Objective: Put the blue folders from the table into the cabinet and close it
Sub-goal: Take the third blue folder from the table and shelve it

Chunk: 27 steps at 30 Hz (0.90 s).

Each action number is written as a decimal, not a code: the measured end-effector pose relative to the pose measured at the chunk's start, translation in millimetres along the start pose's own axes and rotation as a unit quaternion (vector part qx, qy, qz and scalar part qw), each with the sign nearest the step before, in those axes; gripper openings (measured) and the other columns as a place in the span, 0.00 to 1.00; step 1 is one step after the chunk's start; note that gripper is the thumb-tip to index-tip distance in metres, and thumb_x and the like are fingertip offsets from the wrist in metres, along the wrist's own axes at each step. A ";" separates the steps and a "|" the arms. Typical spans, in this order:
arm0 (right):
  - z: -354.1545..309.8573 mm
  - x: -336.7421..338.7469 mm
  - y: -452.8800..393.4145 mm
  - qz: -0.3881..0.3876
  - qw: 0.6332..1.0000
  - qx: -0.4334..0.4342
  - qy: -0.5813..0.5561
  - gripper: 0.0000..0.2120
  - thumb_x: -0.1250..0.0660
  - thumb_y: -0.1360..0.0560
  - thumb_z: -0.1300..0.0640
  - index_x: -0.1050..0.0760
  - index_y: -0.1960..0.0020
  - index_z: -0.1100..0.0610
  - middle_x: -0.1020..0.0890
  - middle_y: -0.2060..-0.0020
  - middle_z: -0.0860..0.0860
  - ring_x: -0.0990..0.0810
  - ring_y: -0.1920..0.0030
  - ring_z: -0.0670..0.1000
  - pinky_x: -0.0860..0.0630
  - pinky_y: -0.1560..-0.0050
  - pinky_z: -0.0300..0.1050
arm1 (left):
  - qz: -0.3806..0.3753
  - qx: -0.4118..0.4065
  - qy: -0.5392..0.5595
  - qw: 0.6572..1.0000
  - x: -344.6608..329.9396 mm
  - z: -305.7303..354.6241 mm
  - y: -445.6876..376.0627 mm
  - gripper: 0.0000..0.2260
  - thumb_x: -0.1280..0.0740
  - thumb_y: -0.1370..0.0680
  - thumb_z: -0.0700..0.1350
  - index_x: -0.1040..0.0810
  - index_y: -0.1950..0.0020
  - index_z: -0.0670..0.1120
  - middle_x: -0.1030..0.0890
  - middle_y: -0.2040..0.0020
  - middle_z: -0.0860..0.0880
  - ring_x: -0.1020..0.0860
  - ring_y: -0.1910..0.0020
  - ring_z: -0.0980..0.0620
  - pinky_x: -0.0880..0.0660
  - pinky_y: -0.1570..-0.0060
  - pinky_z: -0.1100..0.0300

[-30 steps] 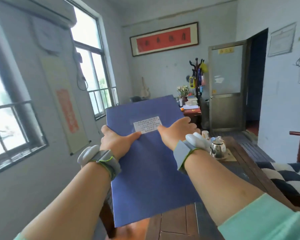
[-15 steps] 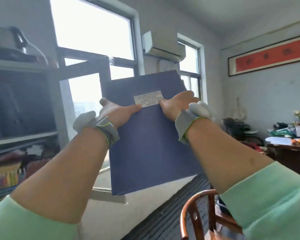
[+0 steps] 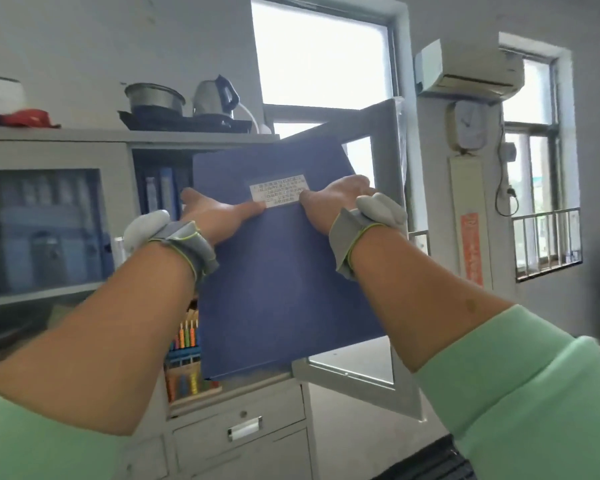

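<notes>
Now both hands grip one blue folder [image 3: 284,271], held upright at chest height before the grey cabinet [image 3: 84,147]. The left hand [image 3: 219,216] clasps its 9 o'clock edge, the right hand [image 3: 329,202] its 3 o'clock edge, thumbs flat beside the white label [image 3: 279,190]. At 3 o'clock the cabinet door [image 3: 395,237] stands open; blue binders [image 3: 161,192], somewhat blurred, seem shelved inside

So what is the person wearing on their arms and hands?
Both arms have light green sleeves pushed up toward the elbows: left sleeve, right sleeve. Each wrist carries a grey strap with yellow-green edging and a rounded pale grey pod: left strap, right strap. The left hand and right hand are bare, with no gloves or rings visible.
</notes>
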State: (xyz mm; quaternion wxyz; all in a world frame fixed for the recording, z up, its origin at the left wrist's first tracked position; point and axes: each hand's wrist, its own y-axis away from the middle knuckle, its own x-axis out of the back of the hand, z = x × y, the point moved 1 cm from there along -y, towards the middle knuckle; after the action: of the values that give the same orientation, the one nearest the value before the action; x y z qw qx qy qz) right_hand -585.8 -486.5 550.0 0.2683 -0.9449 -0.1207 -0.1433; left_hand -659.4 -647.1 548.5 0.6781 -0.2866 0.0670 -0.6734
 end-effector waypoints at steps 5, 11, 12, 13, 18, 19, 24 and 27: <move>-22.9 -68.1 1.5 -0.044 0.999 0.025 -0.012 0.33 0.33 0.38 0.34 0.39 0.50 0.58 0.34 0.58 0.55 0.28 0.52 0.58 0.35 0.56 0.51 | 0.062 0.004 -0.007 0.998 18.9 -36.3 -42.2 0.51 0.22 0.39 0.60 0.45 0.25 0.44 0.30 0.29 0.44 0.28 0.32 0.40 0.29 0.34 0.45; -42.4 -143.7 -14.5 -0.111 0.990 0.054 -0.074 0.33 0.34 0.36 0.35 0.37 0.44 0.59 0.29 0.48 0.56 0.29 0.43 0.59 0.31 0.43 0.56 | 0.135 -0.026 0.008 0.991 25.2 -67.7 -89.0 0.50 0.20 0.41 0.57 0.42 0.27 0.45 0.28 0.30 0.45 0.26 0.33 0.41 0.28 0.34 0.45; -45.7 -152.6 -17.4 -0.118 0.988 0.062 -0.080 0.36 0.35 0.35 0.34 0.37 0.40 0.59 0.27 0.45 0.56 0.30 0.42 0.59 0.31 0.42 0.57 | 0.146 -0.034 0.008 0.989 27.2 -70.6 -97.0 0.49 0.20 0.41 0.56 0.41 0.28 0.45 0.27 0.31 0.45 0.26 0.34 0.42 0.27 0.34 0.45; -53.8 -166.8 -22.6 -0.129 0.985 0.074 -0.086 0.37 0.35 0.35 0.33 0.37 0.38 0.59 0.27 0.43 0.56 0.30 0.41 0.59 0.31 0.41 0.58 | 0.165 -0.043 0.005 0.985 30.7 -72.5 -108.3 0.47 0.20 0.40 0.55 0.40 0.29 0.44 0.27 0.31 0.46 0.25 0.34 0.42 0.28 0.34 0.45; -74.9 -229.6 -42.9 -0.184 0.969 0.094 -0.134 0.40 0.37 0.36 0.32 0.38 0.35 0.57 0.27 0.40 0.56 0.31 0.38 0.58 0.33 0.41 0.57 | 0.221 -0.088 -0.005 0.971 40.2 -87.9 -148.3 0.37 0.23 0.34 0.48 0.39 0.31 0.45 0.26 0.33 0.46 0.24 0.36 0.43 0.27 0.34 0.45; -76.4 -243.3 -46.7 -0.195 0.965 0.098 -0.148 0.41 0.38 0.37 0.31 0.38 0.34 0.57 0.28 0.39 0.56 0.32 0.37 0.59 0.34 0.41 0.57 | 0.220 -0.093 -0.006 0.971 41.3 -90.9 -155.1 0.35 0.24 0.32 0.47 0.39 0.31 0.45 0.26 0.33 0.46 0.24 0.36 0.43 0.27 0.35 0.45; -81.8 -297.7 -65.9 -0.226 0.949 0.095 -0.201 0.43 0.41 0.41 0.28 0.37 0.36 0.56 0.28 0.38 0.57 0.31 0.38 0.61 0.35 0.44 0.56 | 0.197 -0.121 -0.005 0.973 39.4 -103.2 -191.9 0.29 0.29 0.29 0.45 0.36 0.31 0.49 0.22 0.38 0.47 0.21 0.40 0.41 0.23 0.40 0.43; -91.1 -328.9 -80.5 -0.230 0.944 0.089 -0.220 0.45 0.42 0.40 0.28 0.38 0.33 0.57 0.29 0.36 0.58 0.30 0.37 0.62 0.33 0.39 0.59 | 0.209 -0.155 -0.021 0.965 32.2 -111.2 -219.1 0.29 0.29 0.28 0.45 0.36 0.29 0.51 0.25 0.37 0.46 0.22 0.42 0.42 0.23 0.40 0.45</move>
State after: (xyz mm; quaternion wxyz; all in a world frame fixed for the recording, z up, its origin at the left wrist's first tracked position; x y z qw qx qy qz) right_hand -935.0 -519.0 551.9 0.2777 -0.8718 -0.4029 0.0221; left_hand -901.4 -695.3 571.0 0.7521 -0.3817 0.2148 -0.4924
